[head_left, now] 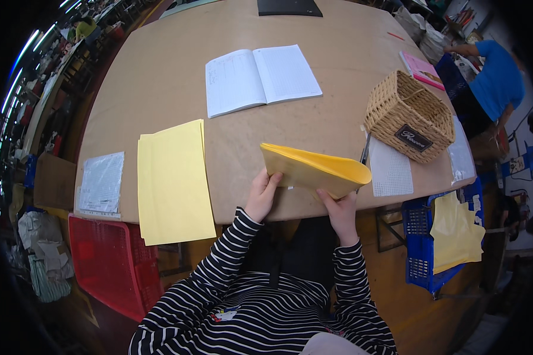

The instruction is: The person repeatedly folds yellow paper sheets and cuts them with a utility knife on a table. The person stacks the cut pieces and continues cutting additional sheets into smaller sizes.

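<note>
- The step in hand looks like bending or aligning a bright yellow, thin, paper-like sheet (314, 171), held on edge at the near side of the broad tan counter (177, 77).
- Its layers meet toward the left and curve round in a loose bend at the right; whether it is one sheet or several, I cannot tell.
- The left hand (260, 196) has its grip pinched on the sheet's lower left part, thumb on the near face.
- The right hand (341, 214) has its grip closed on the lower edge near the rounded end.
- The next move seems to call for both grips to keep the layers level, with light pressure, since a hard squeeze at the bend could crease it crookedly.
- A flat stack of pale yellow rectangular sheets (175, 180) lies left of the hands, overhanging the counter's near edge.
- Beyond the hands lies an open white-paged notebook (237, 80); a tan woven basket (385, 109) sits to the right.
</note>
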Tool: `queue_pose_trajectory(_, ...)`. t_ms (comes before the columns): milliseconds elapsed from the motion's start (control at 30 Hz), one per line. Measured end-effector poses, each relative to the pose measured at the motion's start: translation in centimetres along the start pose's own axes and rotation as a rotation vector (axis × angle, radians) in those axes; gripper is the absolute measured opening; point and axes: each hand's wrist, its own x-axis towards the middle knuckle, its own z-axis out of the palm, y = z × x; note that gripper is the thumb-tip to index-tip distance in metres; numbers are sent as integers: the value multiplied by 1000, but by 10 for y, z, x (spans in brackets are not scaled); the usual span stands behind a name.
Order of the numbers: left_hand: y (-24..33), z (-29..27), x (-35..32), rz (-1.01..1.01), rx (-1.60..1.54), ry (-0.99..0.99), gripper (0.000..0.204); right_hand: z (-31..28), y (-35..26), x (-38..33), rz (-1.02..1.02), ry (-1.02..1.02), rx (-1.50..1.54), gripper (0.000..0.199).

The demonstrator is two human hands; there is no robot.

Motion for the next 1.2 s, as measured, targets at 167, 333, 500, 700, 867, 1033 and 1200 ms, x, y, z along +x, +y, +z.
queue_pose_trajectory(167,19,-2,-3,80,116,-21,34,2,-6,-3,8,23,12,35)
queue_pose_trajectory(333,14,-11,-4,-179,47,-43,36,10,-3,0,101,-28,166,59)
queue_pose_trajectory(500,-10,-8,-4,-301,420,43,36,23,20,0,-341,191,-954,68)
queue_pose_trajectory(700,-8,-15,0,-287,486,-45,33,20,37,3,-347,49,-1076,45)
queue_pose_trajectory(867,-16,-18,-2,-361,426,-31,35,-21,29,33,-268,387,-975,35)
queue_pose_trajectory(1033,-30,-23,-3,-331,169,-11,36,-73,31,77,-36,403,-1213,32)
queue_pose_trajectory(1200,-26,-25,0,-382,87,-20,37,-64,36,65,-250,229,-1029,23)
